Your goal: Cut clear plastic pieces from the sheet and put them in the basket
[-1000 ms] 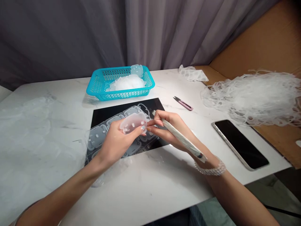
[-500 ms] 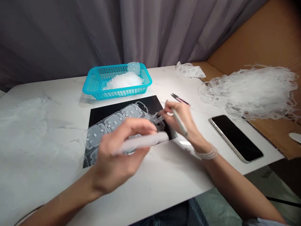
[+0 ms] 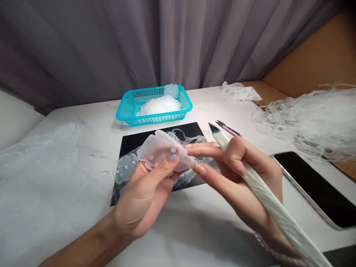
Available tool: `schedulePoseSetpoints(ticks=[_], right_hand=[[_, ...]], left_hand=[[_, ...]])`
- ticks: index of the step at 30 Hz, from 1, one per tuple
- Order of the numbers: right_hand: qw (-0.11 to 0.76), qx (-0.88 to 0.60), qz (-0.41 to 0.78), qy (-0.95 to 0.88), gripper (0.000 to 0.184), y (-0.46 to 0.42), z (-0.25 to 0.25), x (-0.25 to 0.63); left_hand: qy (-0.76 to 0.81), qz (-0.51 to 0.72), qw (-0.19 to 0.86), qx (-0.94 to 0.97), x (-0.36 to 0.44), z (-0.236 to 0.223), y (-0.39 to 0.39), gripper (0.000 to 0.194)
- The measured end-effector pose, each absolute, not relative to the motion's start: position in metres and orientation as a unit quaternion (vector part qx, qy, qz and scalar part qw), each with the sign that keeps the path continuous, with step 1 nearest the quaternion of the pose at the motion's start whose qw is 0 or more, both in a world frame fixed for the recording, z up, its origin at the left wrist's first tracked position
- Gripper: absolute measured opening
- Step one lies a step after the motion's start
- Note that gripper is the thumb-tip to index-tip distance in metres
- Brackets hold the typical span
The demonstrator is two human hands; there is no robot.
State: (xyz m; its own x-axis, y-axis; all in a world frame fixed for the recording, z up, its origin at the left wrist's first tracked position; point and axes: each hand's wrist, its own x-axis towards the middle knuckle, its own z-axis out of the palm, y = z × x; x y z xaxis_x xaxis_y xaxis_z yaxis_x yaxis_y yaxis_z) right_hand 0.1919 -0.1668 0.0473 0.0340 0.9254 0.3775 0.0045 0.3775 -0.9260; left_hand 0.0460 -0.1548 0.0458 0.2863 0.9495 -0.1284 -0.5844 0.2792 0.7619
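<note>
My left hand [image 3: 150, 193] is closed on a translucent, frosted flexible plastic piece [image 3: 155, 148] with small raised bumps, its thumb pressed over the surface. My right hand [image 3: 244, 174] has a pointed tool [image 3: 267, 196] with a dark tip and a pale, wrapped-looking handle tucked between its fingers. The right fingertips and thumb also meet the right edge of the plastic piece. Beneath both hands lies a black mat [image 3: 191, 129] bearing a sheet of similar bumped pieces [image 3: 126, 168] and thin stringy offcuts [image 3: 191, 139]. The held piece hides part of that sheet.
Beyond the mat stands a blue basket [image 3: 155, 120] with a heap of frosted pieces [image 3: 161, 105]. Thread snips [image 3: 229, 129] and a phone [image 3: 314, 189] lie to the right, near a pile of translucent scraps [image 3: 311, 122]. Clear film [image 3: 50, 178] covers the left side.
My left hand now holds a plastic piece upright, its surface turned toward me. My right hand has come in nearer to it, the tool now slanting tip-away across the hand.
</note>
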Motion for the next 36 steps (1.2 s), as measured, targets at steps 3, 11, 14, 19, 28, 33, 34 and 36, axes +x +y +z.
schedulePoseSetpoints(ticks=[3, 11, 14, 19, 28, 33, 34, 36], right_hand=[[0.623, -0.384, 0.382, -0.564, 0.048, -0.169, 0.044, 0.191], [0.644, -0.408, 0.363, -0.536, 0.048, -0.174, 0.045, 0.187], [0.64, -0.417, 0.358, -0.538, 0.048, -0.174, 0.043, 0.187], [0.646, -0.407, 0.355, -0.54, 0.045, -0.171, 0.039, 0.189], [0.599, -0.405, 0.445, -0.528, 0.043, -0.161, 0.03, 0.189], [0.589, -0.512, 0.283, -0.557, 0.039, -0.124, 0.015, 0.238], [0.59, -0.552, 0.203, -0.553, 0.038, -0.117, 0.017, 0.262], [0.572, -0.64, -0.002, -0.514, 0.036, -0.109, 0.027, 0.32]], left_hand=[[0.288, 0.503, 0.767, 0.277, 0.046, 0.046, -0.158, 0.007], [0.277, 0.491, 0.799, 0.208, 0.048, 0.045, -0.162, 0.007], [0.281, 0.485, 0.789, 0.251, 0.047, 0.043, -0.161, 0.006], [0.304, 0.491, 0.765, 0.284, 0.046, 0.039, -0.16, 0.007], [0.379, 0.446, 0.728, 0.357, 0.048, 0.023, -0.159, 0.019], [0.47, 0.358, 0.632, 0.502, 0.031, -0.015, -0.144, 0.058], [0.479, 0.334, 0.604, 0.542, 0.028, -0.022, -0.138, 0.061], [0.463, 0.297, 0.528, 0.647, 0.024, -0.032, -0.13, 0.058]])
